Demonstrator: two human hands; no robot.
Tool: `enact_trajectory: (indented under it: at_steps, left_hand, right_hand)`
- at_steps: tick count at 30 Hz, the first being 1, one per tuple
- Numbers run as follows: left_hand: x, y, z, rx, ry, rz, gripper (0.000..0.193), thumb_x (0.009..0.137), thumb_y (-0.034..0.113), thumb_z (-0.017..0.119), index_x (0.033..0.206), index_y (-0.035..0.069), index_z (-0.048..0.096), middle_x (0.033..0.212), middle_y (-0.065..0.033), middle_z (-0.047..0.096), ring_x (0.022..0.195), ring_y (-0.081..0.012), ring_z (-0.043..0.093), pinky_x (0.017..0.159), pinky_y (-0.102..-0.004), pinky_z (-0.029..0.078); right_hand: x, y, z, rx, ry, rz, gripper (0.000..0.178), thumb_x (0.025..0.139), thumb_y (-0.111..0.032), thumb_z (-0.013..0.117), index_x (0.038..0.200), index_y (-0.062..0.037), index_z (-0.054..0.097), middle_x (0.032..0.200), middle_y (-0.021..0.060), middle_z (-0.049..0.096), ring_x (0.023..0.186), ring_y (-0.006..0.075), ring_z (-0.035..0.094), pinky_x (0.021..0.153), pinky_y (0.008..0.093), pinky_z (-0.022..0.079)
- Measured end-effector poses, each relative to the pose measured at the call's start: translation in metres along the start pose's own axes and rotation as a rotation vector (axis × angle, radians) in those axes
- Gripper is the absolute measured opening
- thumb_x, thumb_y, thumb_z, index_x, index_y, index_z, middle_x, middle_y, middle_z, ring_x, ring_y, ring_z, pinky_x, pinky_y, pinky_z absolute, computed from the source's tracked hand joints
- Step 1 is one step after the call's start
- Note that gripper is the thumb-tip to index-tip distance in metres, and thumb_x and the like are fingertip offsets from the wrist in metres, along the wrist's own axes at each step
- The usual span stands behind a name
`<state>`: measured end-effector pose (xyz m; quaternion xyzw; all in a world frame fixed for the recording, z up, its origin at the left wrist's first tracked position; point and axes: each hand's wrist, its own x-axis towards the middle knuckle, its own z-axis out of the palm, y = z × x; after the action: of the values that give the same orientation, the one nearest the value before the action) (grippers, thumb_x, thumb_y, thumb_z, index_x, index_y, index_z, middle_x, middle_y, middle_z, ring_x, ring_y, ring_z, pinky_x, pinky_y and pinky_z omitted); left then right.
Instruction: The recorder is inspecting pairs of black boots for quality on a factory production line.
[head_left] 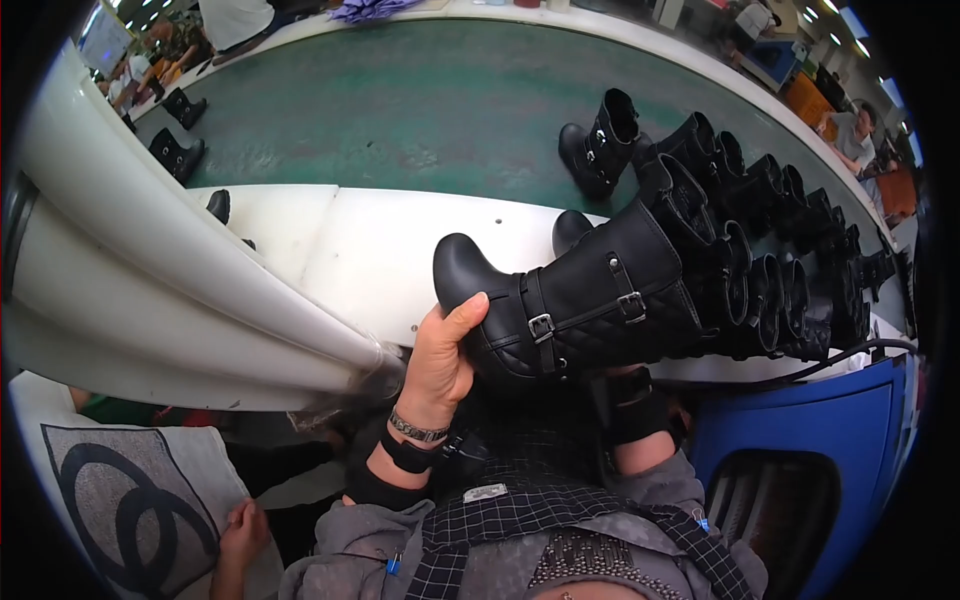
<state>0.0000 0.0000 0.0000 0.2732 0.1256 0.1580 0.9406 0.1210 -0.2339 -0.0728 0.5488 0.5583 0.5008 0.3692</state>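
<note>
left hand (pixel 438 355): fingers grasping the foot of the black buckled boot (pixel 590 285)
right hand: hidden behind the boot; cannot tell its fingers' state
boot: sideways, over the near edge of the white desk (pixel 375 240)

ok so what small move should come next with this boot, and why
I'd probably roll the black boot a little to bring its far side round: the side with two metal buckles faces the camera, while the opposite side is out of sight. The left hand grips it around the foot, which should help steady the turn.
</note>
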Motion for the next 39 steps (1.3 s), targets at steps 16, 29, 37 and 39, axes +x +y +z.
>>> enact_trajectory:
  at_steps: [16,29,37,39]
  left_hand:
    - [0.000,0.000,-0.004,-0.056,0.040,-0.029,0.041,0.090,0.017,0.064,0.119,-0.009,0.052,0.113,-0.0162,0.062,0.102,-0.0231,0.063,0.092,-0.0355,0.052]
    - [-0.008,-0.002,0.000,0.009,0.052,0.081,0.038,0.092,0.018,0.062,0.117,-0.009,0.054,0.112,-0.0170,0.063,0.100,-0.0237,0.065,0.090,-0.0357,0.053]
    - [-0.014,0.001,0.004,0.059,0.106,0.215,0.040,0.089,0.017,0.066,0.118,-0.007,0.052,0.110,-0.0146,0.063,0.096,-0.0212,0.065,0.087,-0.0334,0.054]
    - [-0.014,-0.001,0.004,0.046,0.111,0.200,0.040,0.090,0.018,0.066,0.118,-0.007,0.051,0.110,-0.0147,0.063,0.096,-0.0214,0.065,0.086,-0.0335,0.054]
  right_hand:
    - [0.035,-0.025,0.060,1.509,0.352,0.725,0.030,0.092,-0.024,0.051,0.121,-0.0189,0.058,0.124,0.0029,0.057,0.110,0.0208,0.059,0.099,0.0426,0.047]
    - [0.035,-0.024,0.064,2.187,0.160,0.965,0.057,0.099,-0.042,0.032,0.136,-0.0002,0.041,0.133,0.0208,0.050,0.120,0.0431,0.050,0.104,0.0581,0.038]
    - [0.049,0.004,0.053,3.172,0.646,1.242,0.056,0.098,-0.041,0.034,0.134,0.0015,0.043,0.130,0.0185,0.053,0.119,0.0407,0.052,0.103,0.0566,0.040]
    - [0.051,0.010,0.049,3.087,0.574,1.283,0.059,0.098,-0.044,0.034,0.134,0.0018,0.043,0.131,0.0184,0.053,0.120,0.0395,0.052,0.103,0.0558,0.040]
